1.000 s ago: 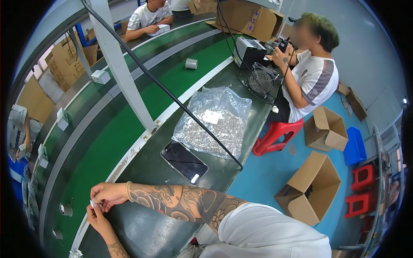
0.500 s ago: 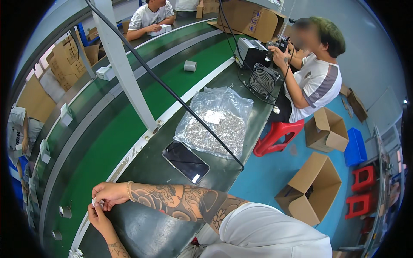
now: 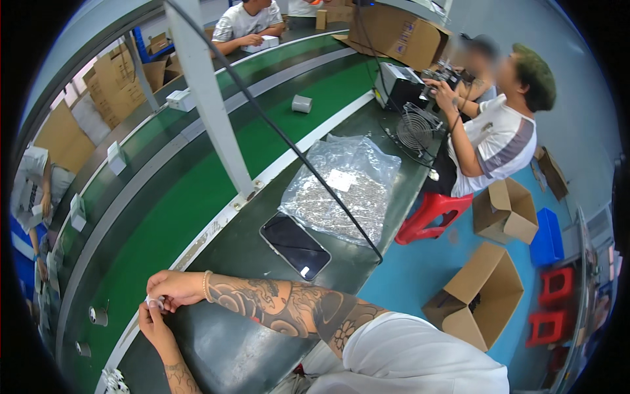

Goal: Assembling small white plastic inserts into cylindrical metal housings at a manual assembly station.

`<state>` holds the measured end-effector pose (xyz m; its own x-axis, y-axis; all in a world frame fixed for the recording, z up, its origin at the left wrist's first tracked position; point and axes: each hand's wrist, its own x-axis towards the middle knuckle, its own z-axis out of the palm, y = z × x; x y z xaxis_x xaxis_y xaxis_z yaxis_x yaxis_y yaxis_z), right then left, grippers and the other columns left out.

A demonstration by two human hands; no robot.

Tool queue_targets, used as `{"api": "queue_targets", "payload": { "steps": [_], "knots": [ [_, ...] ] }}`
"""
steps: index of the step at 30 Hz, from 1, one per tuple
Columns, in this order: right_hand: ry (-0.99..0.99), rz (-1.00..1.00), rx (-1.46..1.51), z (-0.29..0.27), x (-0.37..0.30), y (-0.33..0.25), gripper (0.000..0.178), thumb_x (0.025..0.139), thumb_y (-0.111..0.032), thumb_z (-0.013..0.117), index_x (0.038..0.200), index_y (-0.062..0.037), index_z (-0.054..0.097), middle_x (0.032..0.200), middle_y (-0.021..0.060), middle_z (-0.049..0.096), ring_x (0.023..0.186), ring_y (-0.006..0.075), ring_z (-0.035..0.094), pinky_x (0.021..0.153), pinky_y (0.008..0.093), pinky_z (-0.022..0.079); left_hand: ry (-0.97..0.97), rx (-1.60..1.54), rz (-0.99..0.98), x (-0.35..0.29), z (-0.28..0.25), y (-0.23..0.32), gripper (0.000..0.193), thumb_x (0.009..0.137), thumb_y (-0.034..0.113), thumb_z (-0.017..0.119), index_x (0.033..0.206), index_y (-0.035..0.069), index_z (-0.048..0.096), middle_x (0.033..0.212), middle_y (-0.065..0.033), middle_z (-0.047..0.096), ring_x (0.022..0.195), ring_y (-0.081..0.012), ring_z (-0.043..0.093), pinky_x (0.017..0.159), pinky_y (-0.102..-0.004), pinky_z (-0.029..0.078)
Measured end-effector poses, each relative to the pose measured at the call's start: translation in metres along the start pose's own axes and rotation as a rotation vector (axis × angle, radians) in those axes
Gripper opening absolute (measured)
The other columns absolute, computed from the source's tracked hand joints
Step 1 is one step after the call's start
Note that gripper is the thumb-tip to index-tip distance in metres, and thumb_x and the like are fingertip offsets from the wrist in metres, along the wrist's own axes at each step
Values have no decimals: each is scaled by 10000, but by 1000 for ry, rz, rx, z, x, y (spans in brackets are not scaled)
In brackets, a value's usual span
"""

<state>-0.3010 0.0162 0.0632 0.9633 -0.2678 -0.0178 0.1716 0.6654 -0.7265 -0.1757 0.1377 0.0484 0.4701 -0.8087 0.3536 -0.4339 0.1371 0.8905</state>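
Small white piece: lower left of the frame, pinched between left hand and right hand, held together.
White rectangular label: centre, on clear plastic bag, writing unreadable.
Brown cardboard box: upper centre, printed marks on side.

Dark green bench has a clear bag of little silvery bits on it, with a phone right by it. Grey cylinders sit on the green belt alongside. Whitish pieces at the lower-left edge, maybe on the bench, too blurry to call. Blue floor holds open cartons and red stools.
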Motion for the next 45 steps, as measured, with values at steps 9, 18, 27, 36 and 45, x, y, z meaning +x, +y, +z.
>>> {"api": "queue_targets", "payload": {
  "steps": [9, 18, 27, 36, 45],
  "knots": [
    [-16, -61, 28, -2, 5, 8, 99, 924, -119, 581, 967, -47, 529, 804, 61, 571, 664, 148, 548, 608, 280, 475, -16, -96, -46, -3, 0, -1, 177, 994, 168, 538, 898, 20, 553, 765, 7, 539, 667, -62, 461, 601, -203, 370],
    [-9, -62, 49, -6, 5, 8, 108, 892, -91, 622, 922, -56, 524, 758, 63, 553, 620, 154, 539, 577, 312, 482, -28, -11, -11, -6, 2, -1, 259, 1008, 221, 525, 868, 4, 543, 756, -13, 546, 675, -83, 485, 623, -227, 403],
    [0, -58, 57, -5, 5, 9, 122, 882, -86, 630, 900, -52, 515, 728, 72, 563, 600, 170, 565, 588, 332, 511, -34, -20, -15, -5, 2, 0, 306, 1013, 260, 519, 836, 11, 533, 732, -8, 526, 667, -84, 475, 615, -230, 399],
    [-8, -71, 78, -7, 8, 11, 130, 872, -69, 624, 916, -36, 506, 744, 88, 557, 604, 190, 568, 581, 340, 512, -31, -22, -9, -5, 6, 3, 271, 1012, 231, 521, 833, 26, 532, 733, 7, 522, 652, -67, 467, 595, -211, 391],
    [-5, -79, 83, -7, 7, 12, 132, 869, -65, 628, 920, -28, 512, 761, 96, 558, 625, 202, 577, 573, 341, 511, -28, -30, 6, -5, 7, 1, 260, 1014, 221, 515, 824, 43, 529, 723, 24, 500, 640, -54, 441, 577, -197, 363]
  ]
}}
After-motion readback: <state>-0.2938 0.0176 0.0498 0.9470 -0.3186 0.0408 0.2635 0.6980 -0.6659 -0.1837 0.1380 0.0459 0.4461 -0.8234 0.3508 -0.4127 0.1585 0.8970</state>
